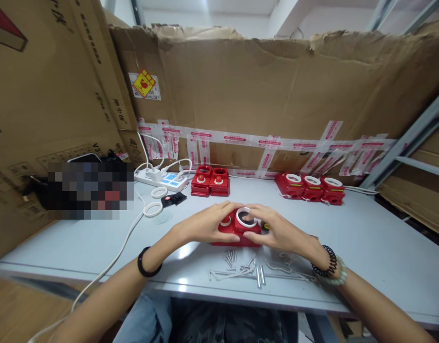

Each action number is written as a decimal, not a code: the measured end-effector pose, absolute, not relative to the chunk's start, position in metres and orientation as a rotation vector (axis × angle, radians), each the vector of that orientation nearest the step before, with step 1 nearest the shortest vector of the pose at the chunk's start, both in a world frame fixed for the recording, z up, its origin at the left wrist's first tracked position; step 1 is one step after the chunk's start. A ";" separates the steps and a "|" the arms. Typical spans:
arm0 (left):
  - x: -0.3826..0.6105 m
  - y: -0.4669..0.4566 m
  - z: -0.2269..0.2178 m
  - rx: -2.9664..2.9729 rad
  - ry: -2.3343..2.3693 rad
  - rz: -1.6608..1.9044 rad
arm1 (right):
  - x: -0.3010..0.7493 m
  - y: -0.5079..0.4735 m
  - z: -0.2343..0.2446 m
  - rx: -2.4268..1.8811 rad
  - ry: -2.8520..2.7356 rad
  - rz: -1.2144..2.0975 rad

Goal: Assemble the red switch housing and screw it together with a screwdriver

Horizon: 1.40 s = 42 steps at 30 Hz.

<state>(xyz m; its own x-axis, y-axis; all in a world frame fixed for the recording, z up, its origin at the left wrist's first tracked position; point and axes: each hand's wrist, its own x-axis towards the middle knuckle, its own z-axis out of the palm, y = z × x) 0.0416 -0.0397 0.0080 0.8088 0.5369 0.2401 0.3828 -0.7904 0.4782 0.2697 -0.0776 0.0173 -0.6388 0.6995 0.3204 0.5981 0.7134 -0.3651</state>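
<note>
Where the hands lay: mid-frame, about a red housing (232, 229) that sat flat on the table (376, 252), its white ring (237, 217) upward, perhaps so the opening was easy to reach
Left hand (207, 223): closed on the housing's left side, fingers over the top, thumb along the front, seemingly to steady it
Right hand (276, 227): fingertips inside the ring, thumb at its near side; whether it gripped or merely pressed, one could not tell
Screws (232, 258) and metal rods (260, 276): lower centre, near the hands, probably for quick picking
Three similar housings (312, 188): right of centre, against the cardboard (240, 85), apparently set aside for working room
</note>
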 end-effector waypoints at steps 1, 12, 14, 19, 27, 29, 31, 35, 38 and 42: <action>0.041 -0.040 0.008 2.570 0.681 0.523 | 0.269 -0.078 0.017 -0.985 -2.467 0.332; 0.042 -0.040 0.002 2.500 0.638 0.599 | 0.268 -0.078 0.012 -0.928 -2.363 0.401; 0.043 -0.040 0.000 2.499 0.634 0.602 | 0.270 -0.078 0.012 -0.938 -2.373 0.384; 0.045 -0.040 -0.001 2.475 0.615 0.587 | 0.272 -0.078 0.012 -0.945 -2.374 0.383; 0.046 -0.039 -0.002 2.467 0.593 0.570 | 0.272 -0.078 0.011 -0.931 -2.390 0.398; 0.046 -0.038 -0.003 2.482 0.603 0.562 | 0.273 -0.079 0.010 -0.937 -2.394 0.386; 0.046 -0.037 -0.004 2.497 0.613 0.550 | 0.273 -0.079 0.010 -0.959 -2.396 0.382; 0.047 -0.036 -0.004 2.506 0.621 0.536 | 0.274 -0.079 0.010 -0.980 -2.406 0.423; 0.047 -0.037 -0.004 2.481 0.635 0.523 | 0.274 -0.077 0.011 -0.963 -2.427 0.472; 0.048 -0.040 -0.004 2.485 0.684 0.498 | 0.276 -0.075 0.011 -0.948 -2.456 0.497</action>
